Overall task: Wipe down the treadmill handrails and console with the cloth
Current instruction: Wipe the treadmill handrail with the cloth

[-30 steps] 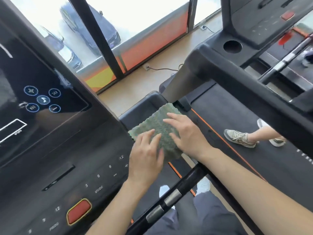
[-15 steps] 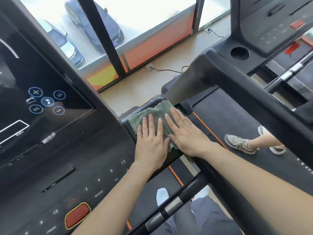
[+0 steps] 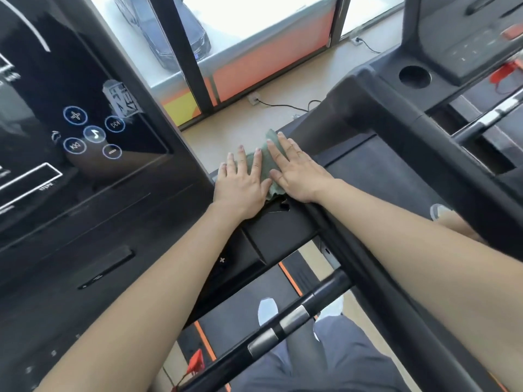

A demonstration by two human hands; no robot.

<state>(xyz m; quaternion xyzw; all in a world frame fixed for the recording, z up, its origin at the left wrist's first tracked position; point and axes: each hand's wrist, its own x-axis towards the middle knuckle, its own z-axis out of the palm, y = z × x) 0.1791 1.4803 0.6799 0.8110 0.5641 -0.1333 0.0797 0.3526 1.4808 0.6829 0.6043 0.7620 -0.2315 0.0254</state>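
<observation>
Nearest me, the crossbar [image 3: 283,323] with its metal grip plates runs under both forearms. The console [image 3: 85,222] face rises to the left.

Beyond the bar, both hands lie flat on the console's right wing [image 3: 277,230], where the side rail [image 3: 353,264] joins it. The left hand [image 3: 240,185] has its fingers straight and slightly spread. The right hand [image 3: 297,176] is the same, palm down and touching the left at the thumb side. Neither curls round anything: both press the cloth [image 3: 266,165] down. The cloth is pinned beneath them at the wing's far edge, and only a green strip shows between and ahead of the fingers.

Handling, as I judge it:
- The cloth is light, soft and limp. It bunches under a push and has no stiffness of its own.
- On smooth plastic it should slide easily, so flat-palm pressure drives it best.
- To lift it, pinch the exposed far corner or gather the middle fold.

Compared with half a second ago, the hands have slid forward. The cloth, then spread wider ahead of the fingertips, is now crumpled and mostly covered.
</observation>
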